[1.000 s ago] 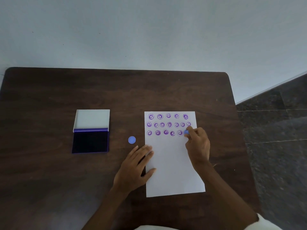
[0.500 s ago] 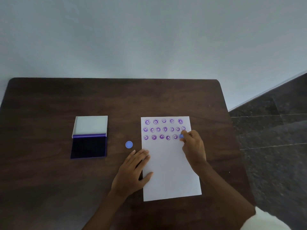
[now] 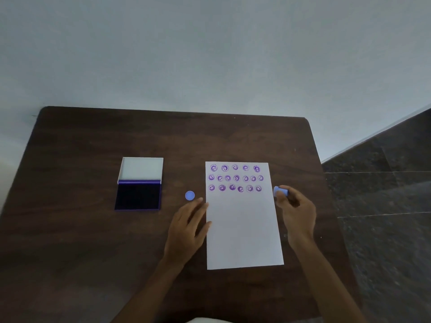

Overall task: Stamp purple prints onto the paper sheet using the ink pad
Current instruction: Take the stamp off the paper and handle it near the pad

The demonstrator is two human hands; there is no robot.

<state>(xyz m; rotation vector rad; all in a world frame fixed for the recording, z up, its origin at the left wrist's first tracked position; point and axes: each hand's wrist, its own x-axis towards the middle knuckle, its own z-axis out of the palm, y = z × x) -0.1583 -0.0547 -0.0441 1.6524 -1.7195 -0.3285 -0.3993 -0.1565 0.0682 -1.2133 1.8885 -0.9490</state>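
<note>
So the dark wood bench has everything laid out, and I'll place it all off the paper sheet. The sheet sits long side running away from the person, near-right of the bench's middle, with three rows of purple prints across its far end and the rest blank. The ink pad is well off to the sheet's left, lid flipped open behind it. A little blue cap lies between pad and sheet, close to the sheet's left edge.

Left hand lies flat with fingers spread, its fingertips at the sheet's left edge (steadying it, I'd guess). Right hand is just off the sheet's right edge, level with the third row, its grip pinched on the blue stamp.

The stamp lies roughly sideways, long axis across the sheet, its end pointing left toward the prints. Looks like the between-prints bit: next move is probably crossing to the pad to re-ink, then starting row four.
</note>
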